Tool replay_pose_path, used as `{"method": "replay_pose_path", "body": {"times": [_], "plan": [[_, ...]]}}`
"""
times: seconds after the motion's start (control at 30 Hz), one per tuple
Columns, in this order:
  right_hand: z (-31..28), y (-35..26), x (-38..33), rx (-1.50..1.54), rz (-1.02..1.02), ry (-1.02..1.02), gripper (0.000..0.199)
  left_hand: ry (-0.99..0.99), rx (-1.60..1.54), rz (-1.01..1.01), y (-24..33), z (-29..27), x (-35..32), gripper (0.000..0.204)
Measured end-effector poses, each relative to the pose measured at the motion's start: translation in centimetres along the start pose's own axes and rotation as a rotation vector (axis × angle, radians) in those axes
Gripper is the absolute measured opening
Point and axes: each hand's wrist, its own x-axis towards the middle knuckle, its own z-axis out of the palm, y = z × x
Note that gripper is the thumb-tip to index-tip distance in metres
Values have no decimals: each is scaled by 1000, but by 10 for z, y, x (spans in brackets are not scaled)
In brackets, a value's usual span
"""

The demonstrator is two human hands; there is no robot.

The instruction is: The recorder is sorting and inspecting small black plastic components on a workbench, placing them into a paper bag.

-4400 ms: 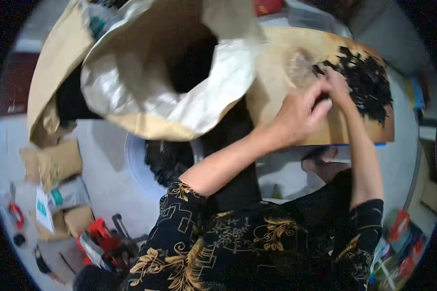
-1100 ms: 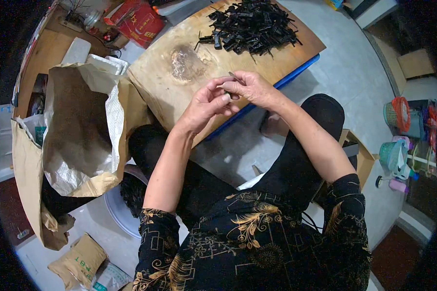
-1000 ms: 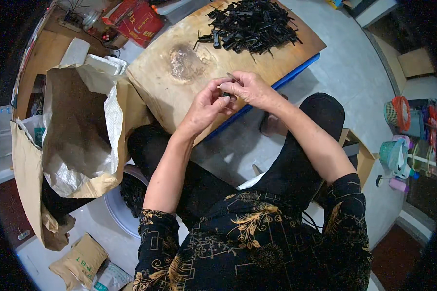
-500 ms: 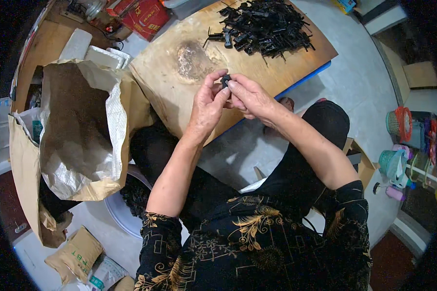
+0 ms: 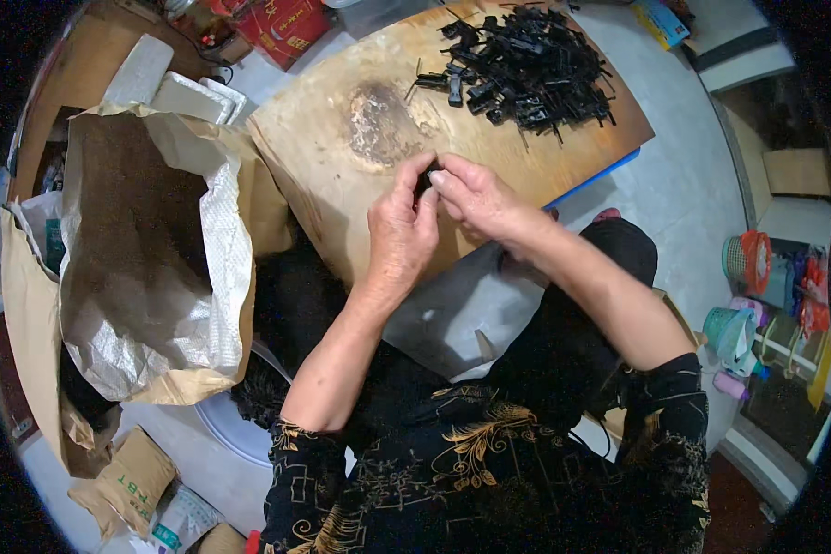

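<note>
A small black piece (image 5: 427, 177) sits pinched between a person's two bare hands, just above the near side of a worn, pale-brown wooden tabletop (image 5: 314, 185). Its visible sliver runs roughly away from the wearer; fingers cover the rest, so which end points where cannot be told. The left hand (image 5: 402, 222) curls upward, thumb and forefinger nearly closed on the piece; the right hand (image 5: 485, 198) angles in from the right, thumb and fingertips gripping it too. Beyond lies a heap of glossy black pieces (image 5: 531, 74). Pale printing marks a red box (image 5: 282, 28); green lettering crosses a tan packet (image 5: 138, 471).
</note>
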Motion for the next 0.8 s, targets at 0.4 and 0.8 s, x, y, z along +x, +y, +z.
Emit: {"method": "replay_pose_path", "body": {"times": [0.4,0.8], "plan": [[-61,-28,142,-1609,-439,267,25,103,-1111,-580,16,-32,26,16],[-44,-21,98,-1198,-778,204,16,119,-1048,-591,2,-29,26,21]]}}
